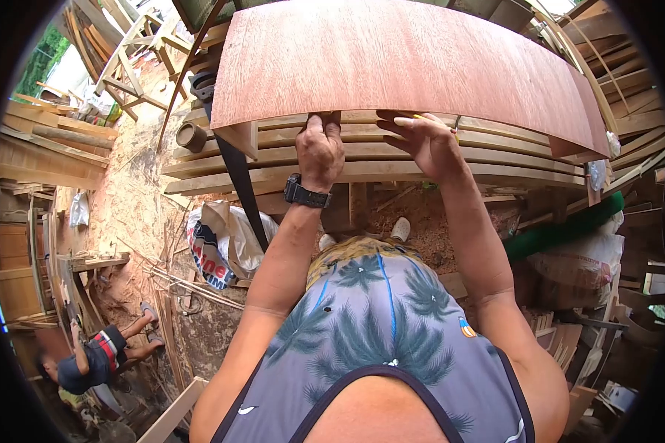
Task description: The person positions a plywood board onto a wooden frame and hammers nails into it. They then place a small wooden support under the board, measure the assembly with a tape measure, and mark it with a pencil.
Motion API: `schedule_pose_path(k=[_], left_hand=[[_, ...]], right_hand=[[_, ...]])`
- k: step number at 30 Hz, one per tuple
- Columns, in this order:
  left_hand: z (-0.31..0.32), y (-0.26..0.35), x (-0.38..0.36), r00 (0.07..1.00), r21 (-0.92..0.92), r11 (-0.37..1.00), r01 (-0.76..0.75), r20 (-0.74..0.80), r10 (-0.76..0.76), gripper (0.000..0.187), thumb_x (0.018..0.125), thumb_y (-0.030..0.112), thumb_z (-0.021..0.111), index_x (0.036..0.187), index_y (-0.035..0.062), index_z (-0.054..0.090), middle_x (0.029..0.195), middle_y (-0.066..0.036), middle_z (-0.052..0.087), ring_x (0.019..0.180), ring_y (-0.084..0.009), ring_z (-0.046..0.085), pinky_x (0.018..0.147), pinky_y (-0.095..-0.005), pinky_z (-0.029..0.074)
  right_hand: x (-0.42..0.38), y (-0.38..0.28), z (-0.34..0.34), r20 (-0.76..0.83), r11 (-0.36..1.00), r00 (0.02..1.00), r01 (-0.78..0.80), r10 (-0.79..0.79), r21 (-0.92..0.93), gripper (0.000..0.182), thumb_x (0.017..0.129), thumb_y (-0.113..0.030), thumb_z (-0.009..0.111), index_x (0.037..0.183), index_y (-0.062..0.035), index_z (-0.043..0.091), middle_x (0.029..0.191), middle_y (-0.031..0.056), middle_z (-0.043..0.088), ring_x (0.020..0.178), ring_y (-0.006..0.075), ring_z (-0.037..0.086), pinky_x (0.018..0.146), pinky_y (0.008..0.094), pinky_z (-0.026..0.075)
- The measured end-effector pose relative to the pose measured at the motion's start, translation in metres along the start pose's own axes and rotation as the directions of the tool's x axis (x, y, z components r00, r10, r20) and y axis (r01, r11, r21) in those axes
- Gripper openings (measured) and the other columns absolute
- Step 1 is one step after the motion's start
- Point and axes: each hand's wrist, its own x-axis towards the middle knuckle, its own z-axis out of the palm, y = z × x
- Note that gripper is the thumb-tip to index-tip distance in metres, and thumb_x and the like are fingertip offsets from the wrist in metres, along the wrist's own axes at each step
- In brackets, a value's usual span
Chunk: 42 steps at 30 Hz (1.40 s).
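Note:
A wide reddish plywood panel (399,59) with side pieces below it rests over several long wooden boards (377,151). My left hand (321,151), with a black watch (307,193) on its wrist, is closed at the panel's front edge; its fingertips go under the edge and are partly hidden. To the right of it, my right hand (427,144) is raised just below the same edge, palm turned inward and fingers partly bent. A thin yellow pencil (457,136) shows in bits beside the right hand's fingers, mostly covered by them.
A printed white sack (222,244) stands on the sawdust-covered floor at left, near a dark strap (240,184). A small round brown cup (191,137) sits on the boards' left end. A green roll (565,227) lies at right. Another person (92,358) is at lower left.

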Motion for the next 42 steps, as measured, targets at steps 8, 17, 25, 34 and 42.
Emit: schedule_pose_path(k=[8, 17, 25, 34, 42], left_hand=[[0.008, -0.003, 0.005, 0.987, -0.136, 0.978, -0.158, -0.060, 0.151, 0.014, 0.095, 0.006, 0.060, 0.088, -0.0052, 0.063, 0.076, -0.027, 0.067, 0.069, -0.0432, 0.068, 0.058, -0.0459, 0.053], [0.011, 0.004, 0.001, 0.991, -0.155, 0.980, -0.128, -0.064, 0.119, 0.015, 0.098, 0.006, 0.059, 0.091, -0.0059, 0.064, 0.077, -0.028, 0.067, 0.073, -0.0438, 0.068, 0.060, -0.0447, 0.052], [0.006, 0.005, 0.003, 0.994, -0.151, 0.983, -0.106, -0.047, 0.100, 0.016, 0.098, 0.006, 0.058, 0.091, -0.0068, 0.064, 0.077, -0.028, 0.067, 0.070, -0.0427, 0.069, 0.059, -0.0441, 0.052], [0.011, -0.001, 0.002, 0.996, -0.117, 0.989, -0.091, -0.026, 0.088, 0.015, 0.098, 0.006, 0.060, 0.091, -0.0072, 0.064, 0.081, -0.029, 0.068, 0.076, -0.0414, 0.071, 0.062, -0.0427, 0.054], [0.008, 0.002, 0.002, 0.997, -0.091, 0.992, -0.082, -0.007, 0.082, 0.015, 0.097, 0.005, 0.060, 0.090, -0.0073, 0.064, 0.079, -0.030, 0.067, 0.075, -0.0435, 0.069, 0.062, -0.0437, 0.054]], right_hand=[[0.016, -0.006, 0.042, -0.211, 0.958, 0.976, 0.008, 0.055, 0.285, 0.039, 0.105, -0.017, 0.047, 0.138, 0.0040, 0.047, 0.128, 0.0246, 0.062, 0.120, 0.0355, 0.062, 0.103, 0.0463, 0.053], [0.014, -0.008, 0.047, -0.285, 0.963, 0.958, 0.039, 0.040, 0.265, 0.039, 0.106, -0.015, 0.044, 0.136, 0.0097, 0.045, 0.129, 0.0288, 0.060, 0.122, 0.0380, 0.060, 0.106, 0.0465, 0.053], [0.015, -0.004, 0.043, -0.308, 0.958, 0.950, 0.049, 0.043, 0.284, 0.036, 0.106, -0.014, 0.044, 0.134, 0.0088, 0.048, 0.124, 0.0286, 0.063, 0.116, 0.0379, 0.063, 0.105, 0.0495, 0.053], [0.017, -0.001, 0.042, -0.323, 0.954, 0.946, 0.068, 0.031, 0.291, 0.036, 0.106, -0.014, 0.043, 0.133, 0.0088, 0.049, 0.123, 0.0290, 0.063, 0.116, 0.0383, 0.063, 0.105, 0.0498, 0.053], [0.017, 0.000, 0.042, -0.325, 0.953, 0.945, 0.068, 0.033, 0.296, 0.036, 0.106, -0.014, 0.042, 0.134, 0.0084, 0.049, 0.123, 0.0292, 0.063, 0.117, 0.0383, 0.063, 0.105, 0.0502, 0.052]])
